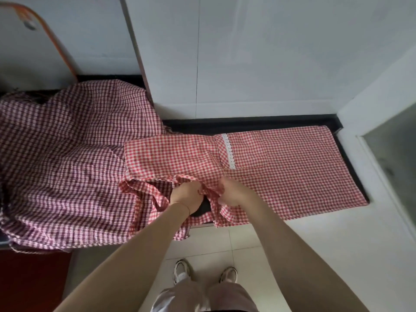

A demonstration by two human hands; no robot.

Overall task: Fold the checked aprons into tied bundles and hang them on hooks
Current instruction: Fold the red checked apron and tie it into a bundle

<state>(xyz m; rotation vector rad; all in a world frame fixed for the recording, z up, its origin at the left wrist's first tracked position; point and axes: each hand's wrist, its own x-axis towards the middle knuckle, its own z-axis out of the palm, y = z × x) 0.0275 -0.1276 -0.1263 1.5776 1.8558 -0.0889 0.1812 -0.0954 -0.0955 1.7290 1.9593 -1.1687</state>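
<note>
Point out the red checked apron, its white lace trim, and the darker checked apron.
red checked apron (pixel 292 176): head view, flat right half.
white lace trim (pixel 228 150): head view, mid-strip.
darker checked apron (pixel 67 154): head view, middle of the cloth.

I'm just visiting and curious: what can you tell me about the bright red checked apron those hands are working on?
The bright red apron is thin red-and-white gingham cloth with a white lace strip across it. Its right part lies flat on the black counter; its left part is bunched and hangs over the front edge. The left hand and right hand both grip the gathered cloth. Its left edge overlaps the darker checked apron.
</note>
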